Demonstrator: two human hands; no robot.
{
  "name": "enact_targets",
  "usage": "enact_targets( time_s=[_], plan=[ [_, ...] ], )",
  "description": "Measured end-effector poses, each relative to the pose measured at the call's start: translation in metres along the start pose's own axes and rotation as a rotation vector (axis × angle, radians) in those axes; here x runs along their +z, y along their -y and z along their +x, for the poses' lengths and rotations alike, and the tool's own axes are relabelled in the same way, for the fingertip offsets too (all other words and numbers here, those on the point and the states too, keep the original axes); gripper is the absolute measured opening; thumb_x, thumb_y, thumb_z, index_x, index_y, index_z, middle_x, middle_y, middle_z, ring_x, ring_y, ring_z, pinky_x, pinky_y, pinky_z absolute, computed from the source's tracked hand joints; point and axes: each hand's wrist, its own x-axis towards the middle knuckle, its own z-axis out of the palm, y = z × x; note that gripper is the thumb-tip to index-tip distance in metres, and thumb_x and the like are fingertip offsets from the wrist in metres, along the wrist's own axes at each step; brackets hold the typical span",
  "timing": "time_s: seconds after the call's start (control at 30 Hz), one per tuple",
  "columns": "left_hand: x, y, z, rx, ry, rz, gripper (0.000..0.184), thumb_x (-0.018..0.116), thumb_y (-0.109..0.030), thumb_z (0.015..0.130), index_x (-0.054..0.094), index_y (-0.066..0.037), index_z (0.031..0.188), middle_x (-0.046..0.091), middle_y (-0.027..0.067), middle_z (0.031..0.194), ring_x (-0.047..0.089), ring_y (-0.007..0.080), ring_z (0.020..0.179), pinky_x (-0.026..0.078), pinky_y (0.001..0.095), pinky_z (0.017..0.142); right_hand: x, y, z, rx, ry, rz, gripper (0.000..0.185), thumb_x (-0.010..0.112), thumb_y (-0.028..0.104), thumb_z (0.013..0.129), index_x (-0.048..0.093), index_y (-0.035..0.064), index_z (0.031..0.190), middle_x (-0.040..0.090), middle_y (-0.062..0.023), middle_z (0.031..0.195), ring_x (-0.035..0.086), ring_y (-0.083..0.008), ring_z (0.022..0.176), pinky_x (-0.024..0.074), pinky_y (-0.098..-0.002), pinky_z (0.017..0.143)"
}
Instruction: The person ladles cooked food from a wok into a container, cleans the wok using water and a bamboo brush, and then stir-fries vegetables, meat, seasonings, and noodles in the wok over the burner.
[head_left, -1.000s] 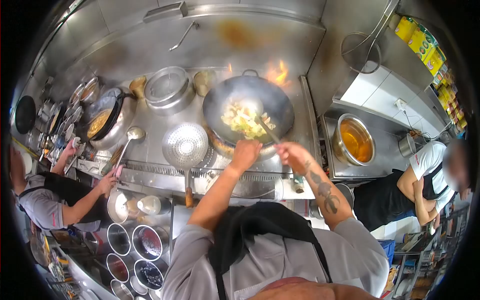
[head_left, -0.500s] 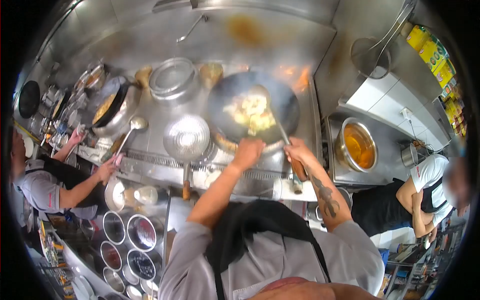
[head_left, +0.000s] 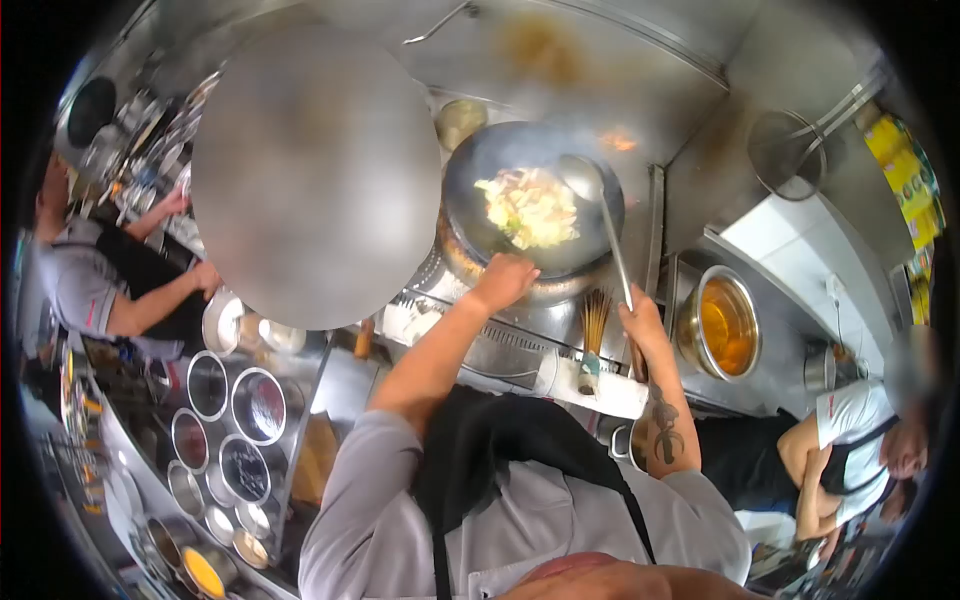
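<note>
My left hand (head_left: 508,281) is closed on the near rim of a black wok (head_left: 470,215) that sits on the burner. Pale chopped food (head_left: 530,207) lies in the wok's middle, with some steam over it. In my right hand (head_left: 643,318) is the handle of a long metal ladle (head_left: 583,178). Its bowl rests inside the wok at the upper right, beside the food. A bamboo wok brush (head_left: 595,325) stands between the wok and my right forearm, near a folded white cloth (head_left: 622,393).
Right of the stove is a steel bowl of orange-brown liquid (head_left: 728,325). A large grey blurred disc (head_left: 315,180) hides the left stove. Lower left are several round containers (head_left: 258,405). One co-worker (head_left: 130,280) works at left; another person (head_left: 840,440) stands at right, arms folded. Flame (head_left: 618,140) shows behind the wok.
The ladle's bowl has moved from the food toward the wok's upper right side, and my right hand has shifted right. The view has turned slightly. A grey disc now covers the left stove.
</note>
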Motion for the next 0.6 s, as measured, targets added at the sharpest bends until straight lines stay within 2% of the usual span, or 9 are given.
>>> enact_targets(
  time_s=[0.1, 0.17, 0.23, 0.3, 0.33, 0.4, 0.5, 0.53, 0.6],
  plan=[
    [0.013, 0.004, 0.001, -0.017, -0.048, 0.055, 0.025, 0.055, -0.025, 0.09, 0.06, -0.006, 0.074, 0.063, 0.0153, 0.075, 0.06, 0.0366, 0.078, 0.044, 0.0496, 0.071, 0.011, -0.03, 0.02, -0.209, -0.231, -0.494, 0.05, 0.059, 0.014, 0.086, 0.046, -0.0053, 0.13, 0.063, -0.0264, 0.084, 0.065, -0.0389, 0.075, 0.0523, -0.043, 0.07],
    [0.015, 0.001, -0.005, -0.049, -0.049, 0.08, 0.024, 0.056, -0.026, 0.088, 0.06, -0.005, 0.077, 0.062, 0.0161, 0.079, 0.059, 0.0379, 0.08, 0.044, 0.0501, 0.074, 0.019, -0.058, 0.036, -0.531, -0.342, -0.423, 0.041, 0.056, 0.012, 0.089, 0.05, -0.0024, 0.127, 0.064, -0.0184, 0.082, 0.059, -0.0247, 0.052, 0.0496, -0.0353, 0.051],
    [0.013, -0.004, -0.014, -0.041, -0.227, 0.005, 0.025, 0.063, -0.027, 0.081, 0.061, -0.003, 0.091, 0.058, 0.018, 0.089, 0.056, 0.0387, 0.089, 0.043, 0.0483, 0.082, 0.026, -0.029, 0.022, -0.192, -0.065, 0.307, 0.037, 0.054, 0.01, 0.091, 0.049, -0.0001, 0.126, 0.06, -0.0094, 0.077, 0.049, -0.0124, 0.041, 0.0401, -0.0281, 0.038],
    [-0.02, -0.03, -0.031, 0.021, -0.387, 0.078, 0.034, 0.065, -0.023, 0.08, 0.054, 0.0, 0.103, 0.055, 0.0188, 0.098, 0.053, 0.0366, 0.097, 0.042, 0.0458, 0.087, 0.027, 0.025, -0.007, -0.112, 0.133, 0.566, 0.034, 0.051, 0.007, 0.09, 0.05, 0.0009, 0.124, 0.053, -0.0035, 0.07, 0.049, -0.0104, 0.044, 0.0366, -0.0253, 0.035],
    [-0.036, -0.036, -0.045, 0.011, -0.394, 0.04, 0.038, 0.064, -0.023, 0.083, 0.054, -0.003, 0.114, 0.055, 0.0206, 0.11, 0.054, 0.0385, 0.101, 0.043, 0.0474, 0.089, 0.034, 0.044, -0.02, -0.123, 0.255, 0.728, 0.036, 0.051, 0.007, 0.09, 0.049, 0.0004, 0.125, 0.051, -0.0025, 0.069, 0.047, -0.0096, 0.042, 0.036, -0.0252, 0.034],
    [-0.057, -0.037, -0.084, -0.096, -0.346, -0.071, 0.036, 0.064, -0.021, 0.084, 0.055, -0.002, 0.112, 0.057, 0.0206, 0.107, 0.055, 0.0377, 0.1, 0.044, 0.0455, 0.088, 0.047, 0.078, -0.043, -0.108, 0.477, 1.056, 0.038, 0.05, 0.007, 0.09, 0.048, -0.0005, 0.127, 0.048, -0.0006, 0.067, 0.043, -0.0081, 0.039, 0.0347, -0.025, 0.033],
    [-0.109, -0.05, -0.166, -0.324, -0.167, -0.222, 0.028, 0.063, -0.018, 0.086, 0.058, -0.001, 0.108, 0.06, 0.0201, 0.101, 0.058, 0.0365, 0.095, 0.047, 0.0436, 0.084, 0.077, 0.136, -0.07, -0.021, 0.709, 1.169, 0.041, 0.05, 0.007, 0.089, 0.045, -0.0011, 0.129, 0.044, 0.0006, 0.064, 0.039, -0.0069, 0.036, 0.0348, -0.0241, 0.032],
    [-0.111, -0.046, -0.199, -0.369, -0.191, -0.208, 0.026, 0.063, -0.018, 0.086, 0.059, -0.001, 0.105, 0.061, 0.0196, 0.099, 0.059, 0.0364, 0.093, 0.047, 0.0439, 0.082, 0.09, 0.143, -0.064, -0.045, 0.895, 1.126, 0.042, 0.045, 0.008, 0.092, 0.04, 0.0001, 0.133, 0.042, 0.0002, 0.068, 0.038, -0.0052, 0.037, 0.0375, -0.0243, 0.035],
    [-0.125, -0.049, -0.259, -0.452, -0.29, -0.183, 0.025, 0.063, -0.018, 0.086, 0.06, -0.001, 0.104, 0.063, 0.0198, 0.096, 0.06, 0.037, 0.092, 0.048, 0.0446, 0.082, 0.116, 0.18, -0.071, -0.013, 1.078, 1.05, 0.043, 0.045, 0.007, 0.092, 0.04, -0.0009, 0.133, 0.041, 0.0003, 0.068, 0.038, -0.0048, 0.037, 0.0368, -0.0241, 0.034]
  ],
)
